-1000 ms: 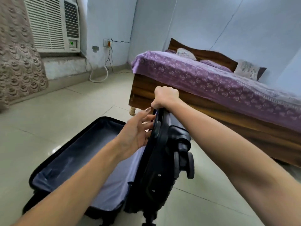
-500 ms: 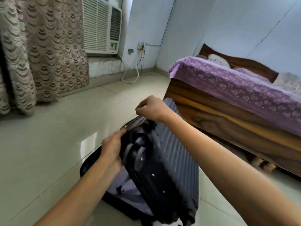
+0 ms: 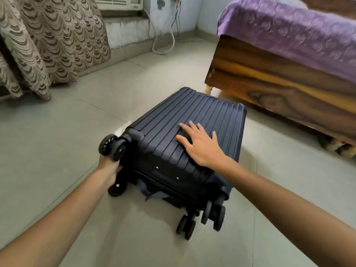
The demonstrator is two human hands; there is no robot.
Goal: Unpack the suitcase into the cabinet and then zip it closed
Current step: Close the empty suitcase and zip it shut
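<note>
Now the right hand (image 3: 200, 147) lies flat-fingered on the suitcase (image 3: 202, 110); left hand (image 3: 107, 168) fingers, behind a wheel (image 3: 111, 146), unclear.

Both arms bare, reaching forward and down.

Left arm: enters from lower left, forearm angled up toward centre, wrist straight. Left hand (image 3: 108, 168) seen from back, curled round lower corner of suitcase (image 3: 204, 112); fingertips hidden.

Right arm: enters from lower right, longer reach, forearm crossing toward centre, wrist bent slightly back. Right hand (image 3: 200, 146) palm down, flat on suitcase top face; fingers straight, spread apart, pointing up and left; thumb out to side.

Hands apart, left lower in view than right.
</note>
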